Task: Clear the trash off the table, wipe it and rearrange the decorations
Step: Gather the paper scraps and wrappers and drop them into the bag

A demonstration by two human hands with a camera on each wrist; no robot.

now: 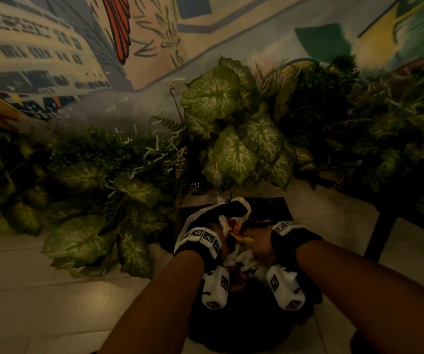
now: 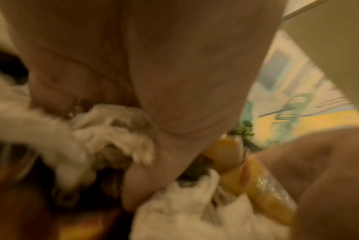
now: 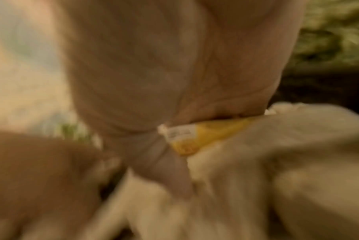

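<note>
Both hands meet low over a black bin (image 1: 279, 210) on the floor, holding one bundle of trash between them. My left hand (image 1: 222, 235) grips crumpled white tissues (image 1: 239, 260); in the left wrist view its fingers (image 2: 137, 186) curl into the tissues (image 2: 112, 134) beside a yellow wrapper (image 2: 256, 186). My right hand (image 1: 259, 242) holds the other side. The blurred right wrist view shows the right hand (image 3: 153, 154) pinching the yellow wrapper (image 3: 205, 136) against white tissue (image 3: 277, 146). A red scrap of wrapper (image 1: 232, 223) shows between the hands. The bin's inside is mostly hidden.
Artificial leafy plants (image 1: 233, 139) crowd the floor behind and left of the bin. A black table leg (image 1: 382, 226) stands to the right. Pale floor tiles (image 1: 52, 290) spread left and front. A painted mural wall (image 1: 52, 47) with a socket (image 1: 176, 86) rises behind.
</note>
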